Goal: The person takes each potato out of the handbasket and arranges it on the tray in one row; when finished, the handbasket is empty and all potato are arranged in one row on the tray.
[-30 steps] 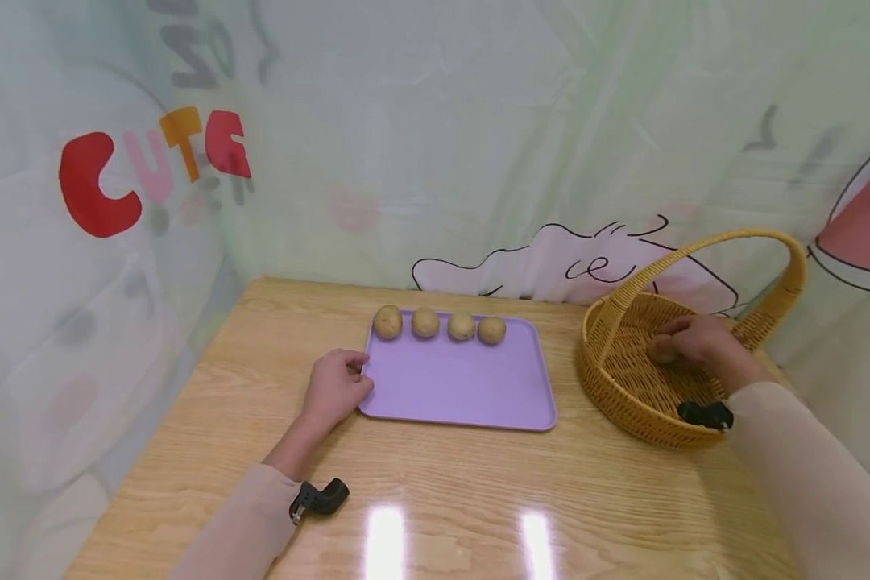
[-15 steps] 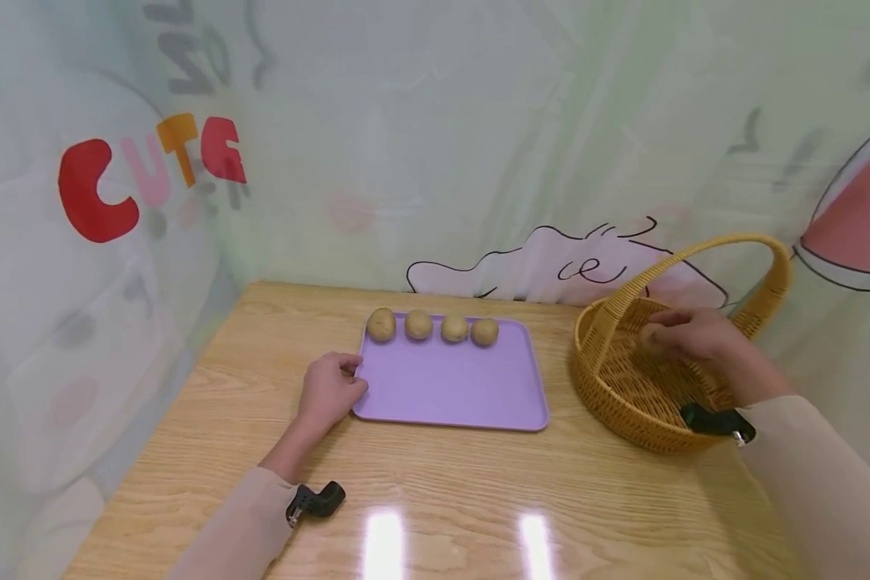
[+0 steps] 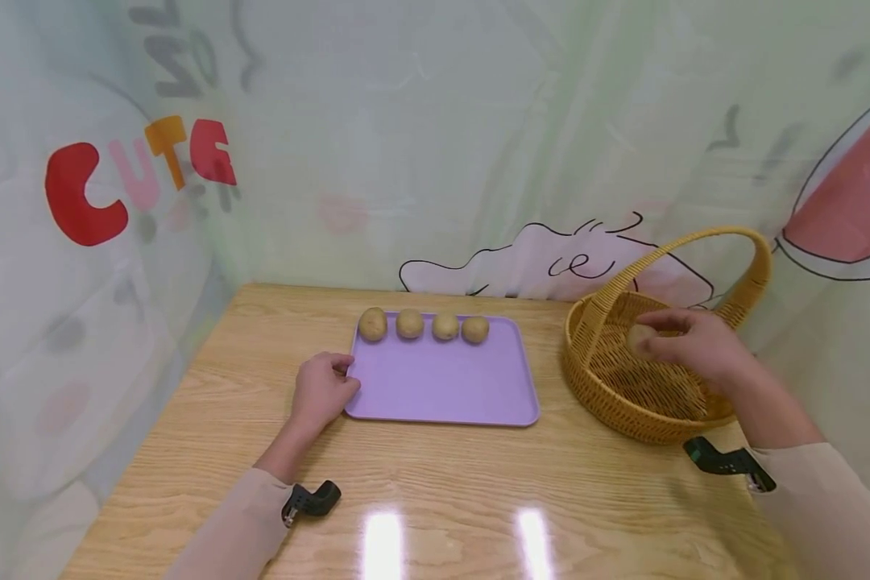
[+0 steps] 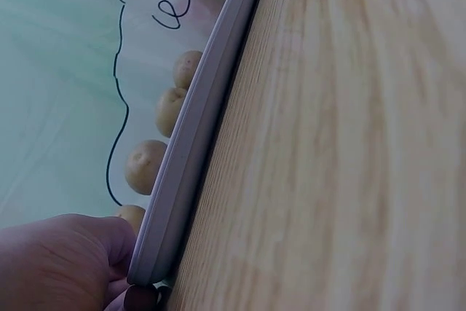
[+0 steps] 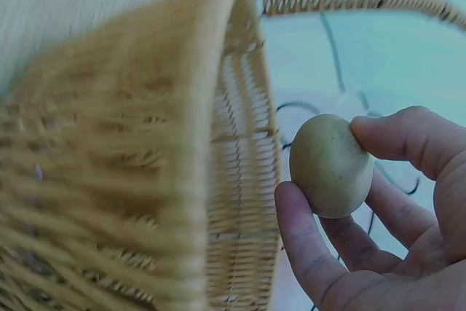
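My right hand point(image 3: 703, 346) pinches a small round potato point(image 5: 331, 165) between thumb and fingertips. In the head view that hand overlaps the opening of the wicker basket point(image 3: 609, 407); the right wrist view shows the potato above the basket's rim. A purple tray point(image 3: 442, 383) lies on the table, with several potatoes point(image 3: 409, 324) in a row along its far edge. My left hand point(image 3: 322, 391) holds the tray's left edge, thumb on the near side and fingers curled at the rim. The left wrist view hides part of its fingers behind the tray.
The basket's tall arched handle point(image 3: 725, 231) rises beside the right hand. A wooden table point(image 3: 435, 491) carries tray and basket, and a printed curtain point(image 3: 406, 145) hangs behind it. Dark wrist cameras point(image 3: 312, 499) sit at both sleeves.
My right hand has lifted the potato from low inside the basket to higher up, drawing slightly back. The left hand stays at the tray's edge, and the head view has shifted a little.
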`<action>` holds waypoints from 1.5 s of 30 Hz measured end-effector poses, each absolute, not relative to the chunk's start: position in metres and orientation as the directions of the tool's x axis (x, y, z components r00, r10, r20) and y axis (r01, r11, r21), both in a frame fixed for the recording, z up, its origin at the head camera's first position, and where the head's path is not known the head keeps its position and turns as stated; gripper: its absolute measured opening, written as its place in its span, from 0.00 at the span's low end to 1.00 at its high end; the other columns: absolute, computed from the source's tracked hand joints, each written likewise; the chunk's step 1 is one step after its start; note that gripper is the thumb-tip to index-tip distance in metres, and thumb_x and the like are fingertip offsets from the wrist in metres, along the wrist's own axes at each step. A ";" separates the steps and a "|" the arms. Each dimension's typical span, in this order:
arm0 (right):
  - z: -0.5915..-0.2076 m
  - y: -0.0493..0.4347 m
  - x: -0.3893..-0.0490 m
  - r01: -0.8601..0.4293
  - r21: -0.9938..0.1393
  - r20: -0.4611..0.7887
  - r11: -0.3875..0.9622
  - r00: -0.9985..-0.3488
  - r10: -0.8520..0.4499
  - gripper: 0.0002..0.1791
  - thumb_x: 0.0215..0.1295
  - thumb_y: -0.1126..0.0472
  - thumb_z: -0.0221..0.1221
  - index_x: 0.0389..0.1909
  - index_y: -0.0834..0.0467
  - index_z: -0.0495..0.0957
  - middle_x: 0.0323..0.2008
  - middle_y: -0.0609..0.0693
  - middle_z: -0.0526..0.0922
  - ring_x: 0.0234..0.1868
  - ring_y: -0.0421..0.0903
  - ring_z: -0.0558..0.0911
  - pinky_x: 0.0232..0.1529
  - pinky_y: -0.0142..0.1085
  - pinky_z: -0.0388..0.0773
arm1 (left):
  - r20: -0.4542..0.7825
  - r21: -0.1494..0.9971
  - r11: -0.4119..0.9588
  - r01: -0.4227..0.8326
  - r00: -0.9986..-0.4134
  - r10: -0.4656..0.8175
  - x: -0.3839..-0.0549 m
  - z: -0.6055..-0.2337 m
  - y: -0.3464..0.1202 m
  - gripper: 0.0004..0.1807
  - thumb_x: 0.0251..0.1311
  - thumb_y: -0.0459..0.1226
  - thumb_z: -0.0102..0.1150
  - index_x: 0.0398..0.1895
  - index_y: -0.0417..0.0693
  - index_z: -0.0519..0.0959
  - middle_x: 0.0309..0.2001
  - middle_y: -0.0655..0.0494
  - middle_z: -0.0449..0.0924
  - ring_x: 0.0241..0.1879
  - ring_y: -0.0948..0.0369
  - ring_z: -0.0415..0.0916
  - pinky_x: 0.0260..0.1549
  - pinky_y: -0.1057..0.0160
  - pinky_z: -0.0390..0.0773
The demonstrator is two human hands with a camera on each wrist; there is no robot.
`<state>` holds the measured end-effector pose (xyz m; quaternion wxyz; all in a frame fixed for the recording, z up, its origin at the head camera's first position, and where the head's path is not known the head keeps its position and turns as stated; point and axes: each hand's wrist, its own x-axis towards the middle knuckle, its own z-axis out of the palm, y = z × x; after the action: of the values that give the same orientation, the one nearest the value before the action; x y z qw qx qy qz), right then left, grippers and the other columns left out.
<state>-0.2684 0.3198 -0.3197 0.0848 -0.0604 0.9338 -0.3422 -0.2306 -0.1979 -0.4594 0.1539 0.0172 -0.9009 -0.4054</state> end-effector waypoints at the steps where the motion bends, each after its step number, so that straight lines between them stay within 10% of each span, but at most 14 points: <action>1: -0.319 0.317 -0.265 -0.049 -0.646 -0.120 0.762 -0.979 -0.164 0.38 0.63 0.42 0.62 0.68 0.59 0.66 0.66 0.65 0.61 0.56 0.62 0.70 0.49 0.54 0.71 | 0.263 0.735 0.672 0.093 -0.952 -0.156 -0.231 -0.460 -0.198 0.20 0.41 0.28 0.62 0.43 0.36 0.85 0.32 0.49 0.83 0.29 0.60 0.77 0.29 0.63 0.77; 13: -0.325 0.289 -0.223 -0.042 -0.759 -0.096 0.650 -0.980 -0.175 0.33 0.62 0.47 0.65 0.64 0.58 0.71 0.57 0.53 0.71 0.45 0.34 0.76 0.53 0.50 0.70 | 0.230 0.752 0.656 0.056 -0.956 -0.182 -0.231 -0.456 -0.206 0.20 0.42 0.29 0.62 0.43 0.36 0.85 0.32 0.49 0.83 0.28 0.59 0.75 0.27 0.64 0.75; 19: -0.331 0.269 -0.211 -0.106 -0.778 -0.056 0.619 -0.970 -0.236 0.28 0.60 0.53 0.67 0.59 0.60 0.76 0.56 0.51 0.74 0.47 0.41 0.79 0.42 0.31 0.77 | 0.218 0.753 0.657 0.049 -0.960 -0.178 -0.231 -0.453 -0.210 0.19 0.43 0.29 0.62 0.43 0.36 0.85 0.32 0.49 0.83 0.29 0.59 0.75 0.27 0.64 0.75; 35: -0.361 0.193 -0.233 -0.137 -0.805 -0.052 0.577 -0.953 -0.299 0.24 0.57 0.57 0.69 0.56 0.57 0.80 0.58 0.55 0.76 0.53 0.55 0.75 0.42 0.35 0.77 | 0.226 0.781 0.614 0.113 -0.968 -0.109 -0.233 -0.459 -0.223 0.21 0.40 0.29 0.62 0.44 0.37 0.84 0.34 0.48 0.82 0.18 0.63 0.69 0.20 0.66 0.71; 45: -0.377 0.167 -0.263 -0.064 -0.854 -0.084 0.516 -0.962 -0.258 0.26 0.59 0.61 0.65 0.59 0.62 0.77 0.57 0.57 0.76 0.50 0.53 0.78 0.43 0.39 0.80 | 0.248 0.808 0.567 0.157 -0.965 -0.087 -0.233 -0.469 -0.222 0.20 0.42 0.29 0.62 0.45 0.37 0.84 0.35 0.48 0.81 0.29 0.60 0.78 0.29 0.65 0.79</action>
<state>-0.2633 0.1672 -0.3769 0.1004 -0.0933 0.8648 -0.4831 -0.2329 -0.2216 -0.4690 0.1313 -0.0198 -0.8755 -0.4647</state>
